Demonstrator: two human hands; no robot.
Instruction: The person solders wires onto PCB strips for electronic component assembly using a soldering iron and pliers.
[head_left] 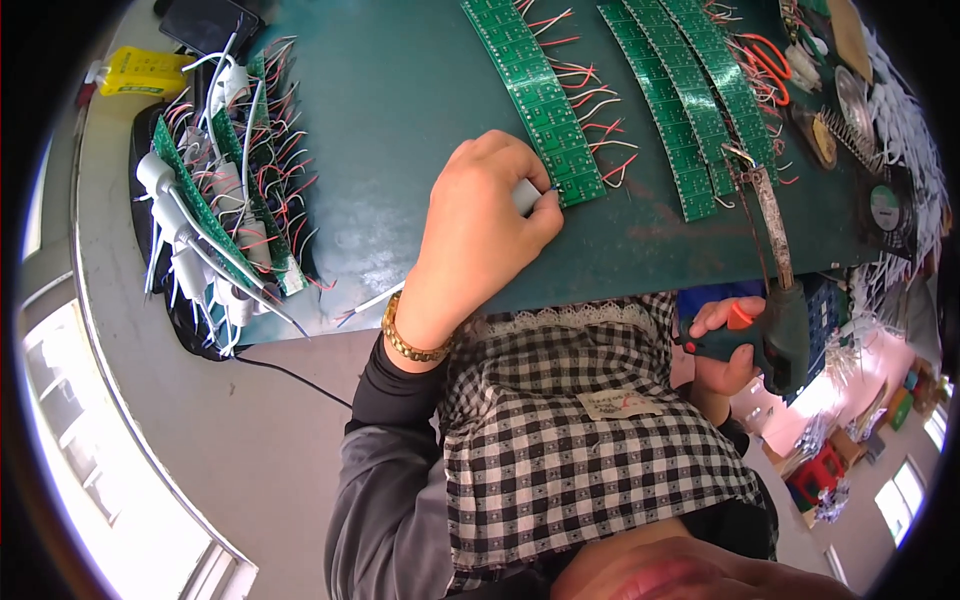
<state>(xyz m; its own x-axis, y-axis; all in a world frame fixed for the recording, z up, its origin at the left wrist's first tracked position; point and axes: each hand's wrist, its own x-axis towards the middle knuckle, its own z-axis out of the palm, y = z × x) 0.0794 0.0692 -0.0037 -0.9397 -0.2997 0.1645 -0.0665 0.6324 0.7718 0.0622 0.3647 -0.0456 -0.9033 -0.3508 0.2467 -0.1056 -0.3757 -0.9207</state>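
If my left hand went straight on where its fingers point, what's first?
Your left hand would most likely meet the near end of the closest green circuit-board strip; it may already be touching, as depth is unclear.

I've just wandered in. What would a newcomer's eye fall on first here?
Probably the long green circuit strips with red and white wires, fanned across the far middle and right of the table. Next, the dark pistol-shaped tool gripped in the right hand at the near right edge. The left hand, above a gold bracelet, pinches a small grey piece.
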